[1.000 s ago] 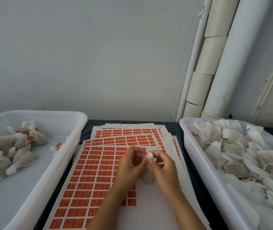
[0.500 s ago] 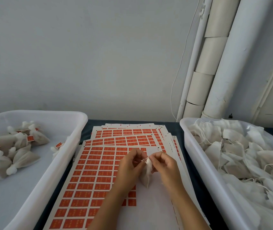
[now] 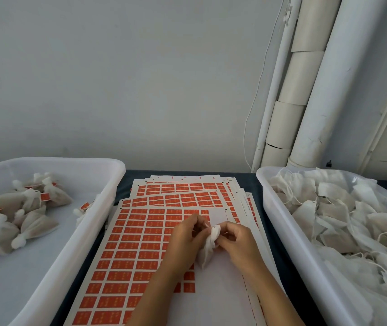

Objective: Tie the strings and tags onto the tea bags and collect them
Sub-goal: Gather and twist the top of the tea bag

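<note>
Head view: both hands met over the label sheets [image 3: 140, 234] in the middle of the table. Left hand [image 3: 184, 241] and right hand [image 3: 237, 241] had fingers curled in tight, pinching the neck of one tea bag [image 3: 207, 249], which hung btwn them just above the sheets. To do it well, I'd say keep the neck bunched w/ one hand, cinch the string snug w/ the other, no tearing. String itself was too thin to see; no tag visible on it. Finished bags [image 3: 18, 217] lay in the left bin [image 3: 115, 182], untied ones [image 3: 343, 215] in the right bin [image 3: 279, 222], both cut off at frame edge.
</note>
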Motion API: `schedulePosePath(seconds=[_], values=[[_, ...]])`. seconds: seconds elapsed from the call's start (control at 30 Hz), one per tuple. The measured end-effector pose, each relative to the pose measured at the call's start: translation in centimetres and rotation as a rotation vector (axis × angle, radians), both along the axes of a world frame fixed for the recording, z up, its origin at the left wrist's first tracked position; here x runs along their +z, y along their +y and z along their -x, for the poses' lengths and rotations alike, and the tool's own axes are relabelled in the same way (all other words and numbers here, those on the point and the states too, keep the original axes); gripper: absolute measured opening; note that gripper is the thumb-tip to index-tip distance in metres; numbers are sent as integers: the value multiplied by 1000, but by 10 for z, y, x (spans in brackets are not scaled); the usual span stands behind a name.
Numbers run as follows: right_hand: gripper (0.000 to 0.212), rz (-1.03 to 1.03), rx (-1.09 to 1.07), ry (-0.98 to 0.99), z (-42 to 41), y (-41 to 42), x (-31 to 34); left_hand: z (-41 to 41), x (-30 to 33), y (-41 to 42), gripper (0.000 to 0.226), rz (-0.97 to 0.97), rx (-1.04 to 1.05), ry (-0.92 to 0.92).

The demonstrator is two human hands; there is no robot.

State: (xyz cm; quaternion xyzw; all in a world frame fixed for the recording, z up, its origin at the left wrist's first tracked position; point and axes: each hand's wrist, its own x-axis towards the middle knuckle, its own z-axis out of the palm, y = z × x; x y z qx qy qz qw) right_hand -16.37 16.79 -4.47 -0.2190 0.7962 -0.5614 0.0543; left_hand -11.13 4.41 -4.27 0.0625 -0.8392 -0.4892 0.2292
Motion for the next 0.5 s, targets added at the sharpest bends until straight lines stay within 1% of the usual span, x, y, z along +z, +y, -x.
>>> schedulePosePath(seconds=[0.17, 0.3, 0.5], values=[[5, 59, 59, -29, -1, 4, 5, 0, -1, -1, 18, 3, -3, -1], [6, 74, 70, -42, -1, 4, 6, 0, 0, -2, 23, -32, -27, -1], [8, 129, 125, -42, -2, 5, 8, -1, 1, -3, 19, -49, -65, -13]])
